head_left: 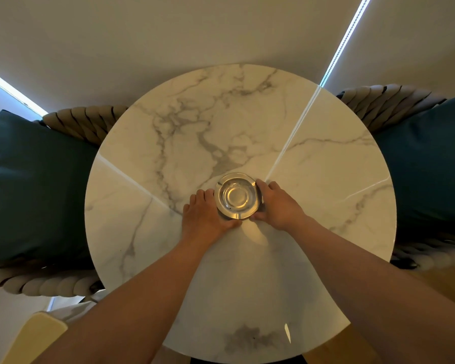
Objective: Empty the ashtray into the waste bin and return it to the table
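A round clear glass ashtray (237, 197) sits near the middle of a round white marble table (313, 179). Its bowl looks almost bare, with only a few dark specks. My left hand (204, 215) cups its left side, fingers along the rim and thumb at the near edge. My right hand (277, 203) grips the right side in the same way. The ashtray rests on the tabletop between both hands. No waste bin is in view.
Two woven rope chairs with dark teal cushions flank the table, one at the left (34, 185) and one at the right (428, 164). A pale yellow object (34, 337) shows at the bottom left. Wooden floor (431, 285) lies at the lower right.
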The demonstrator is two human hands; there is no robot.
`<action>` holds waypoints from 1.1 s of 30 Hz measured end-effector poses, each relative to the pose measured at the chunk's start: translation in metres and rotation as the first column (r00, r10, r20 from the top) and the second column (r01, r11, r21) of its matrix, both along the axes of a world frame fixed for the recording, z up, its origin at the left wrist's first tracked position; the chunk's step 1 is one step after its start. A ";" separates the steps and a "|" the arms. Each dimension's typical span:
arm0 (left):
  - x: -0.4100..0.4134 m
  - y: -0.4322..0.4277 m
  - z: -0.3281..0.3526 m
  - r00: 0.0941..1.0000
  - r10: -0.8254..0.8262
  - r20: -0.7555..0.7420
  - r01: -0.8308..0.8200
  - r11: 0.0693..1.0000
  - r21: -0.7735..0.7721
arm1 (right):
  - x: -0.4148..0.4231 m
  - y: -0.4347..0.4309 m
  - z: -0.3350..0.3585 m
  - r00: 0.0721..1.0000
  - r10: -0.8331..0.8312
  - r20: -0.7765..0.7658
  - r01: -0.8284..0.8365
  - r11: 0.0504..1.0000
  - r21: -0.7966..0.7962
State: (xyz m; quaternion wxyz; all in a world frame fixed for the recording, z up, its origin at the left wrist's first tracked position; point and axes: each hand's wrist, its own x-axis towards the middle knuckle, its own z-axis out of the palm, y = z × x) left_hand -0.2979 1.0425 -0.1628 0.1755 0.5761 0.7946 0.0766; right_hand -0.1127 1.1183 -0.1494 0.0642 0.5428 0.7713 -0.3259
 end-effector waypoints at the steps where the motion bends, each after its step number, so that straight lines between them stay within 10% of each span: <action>1: 0.000 0.001 0.000 1.000 -0.002 0.002 0.002 1.000 0.001 | 0.001 0.000 0.000 1.000 -0.001 0.003 0.001 1.000 0.002; 33: -0.001 0.011 0.000 1.000 0.004 -0.010 -0.005 0.999 -0.036 | -0.002 0.004 0.001 1.000 -0.013 0.000 0.013 1.000 0.022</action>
